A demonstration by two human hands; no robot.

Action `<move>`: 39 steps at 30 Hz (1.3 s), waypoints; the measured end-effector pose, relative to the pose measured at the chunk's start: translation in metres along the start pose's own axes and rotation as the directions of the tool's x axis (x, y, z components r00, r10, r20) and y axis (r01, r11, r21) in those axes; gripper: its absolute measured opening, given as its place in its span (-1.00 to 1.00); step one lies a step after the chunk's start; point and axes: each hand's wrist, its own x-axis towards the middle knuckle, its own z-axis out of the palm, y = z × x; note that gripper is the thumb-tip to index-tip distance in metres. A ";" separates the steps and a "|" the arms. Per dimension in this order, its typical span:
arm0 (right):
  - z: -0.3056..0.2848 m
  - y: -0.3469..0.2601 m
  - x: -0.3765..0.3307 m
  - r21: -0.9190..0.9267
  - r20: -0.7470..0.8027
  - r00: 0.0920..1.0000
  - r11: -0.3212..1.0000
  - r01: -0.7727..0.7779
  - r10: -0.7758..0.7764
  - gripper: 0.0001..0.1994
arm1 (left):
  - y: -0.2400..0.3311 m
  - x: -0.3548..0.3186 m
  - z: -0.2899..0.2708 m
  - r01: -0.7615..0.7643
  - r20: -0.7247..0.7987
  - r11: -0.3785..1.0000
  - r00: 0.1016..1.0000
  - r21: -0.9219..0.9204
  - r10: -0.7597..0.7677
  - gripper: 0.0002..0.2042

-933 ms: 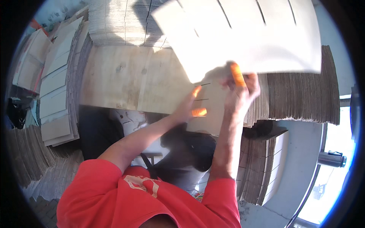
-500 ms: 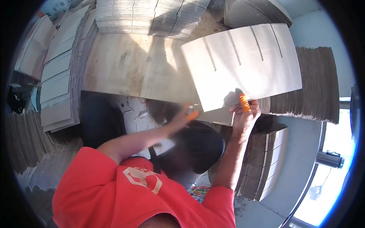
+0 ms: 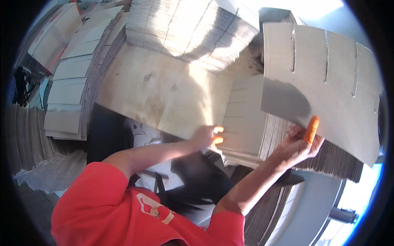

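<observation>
My right hand [image 3: 303, 143] pinches the lower edge of a cardboard sheet [image 3: 328, 94], with an orange finger cover standing out on one finger. The sheet is tan, has several long slots cut from its top edge, and is held up tilted at the right. Beneath and beside it is a stack of slotted cardboard sheets [image 3: 244, 119]. My left hand [image 3: 205, 137] is at that stack's left edge, slightly blurred, its orange-covered fingertips apart and nothing visible in them. Whether those fingertips touch the stack I cannot tell.
A wooden tabletop [image 3: 152, 90] lies ahead of me. At its back stands a tall block of stacked cardboard [image 3: 184, 30]; another slotted stack [image 3: 69, 86] leans along the left. More cardboard [image 3: 266, 209] is stacked low at the right, beside a pale wall.
My right hand has carried the cardboard sheet to the right, uncovering the stack below. My left hand has moved slightly toward that stack's edge. The whole view has shifted and turned.
</observation>
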 end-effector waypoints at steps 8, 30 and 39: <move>0.045 0.020 -0.009 -0.322 0.024 0.969 0.919 -0.227 0.247 -0.77 | 0.094 0.197 -0.273 -0.411 -0.349 0.454 0.306 0.790 0.885 -0.57; 0.070 0.044 -0.057 -0.041 0.051 0.954 0.955 -0.293 0.295 -0.65 | 0.154 0.226 -0.310 -0.280 0.470 -0.377 0.526 0.883 0.709 -0.73; 0.077 0.044 -0.063 -0.120 0.044 0.977 0.972 -0.204 0.211 -0.69 | 0.137 0.210 -0.315 -0.434 0.497 -0.269 0.589 0.859 0.637 -0.77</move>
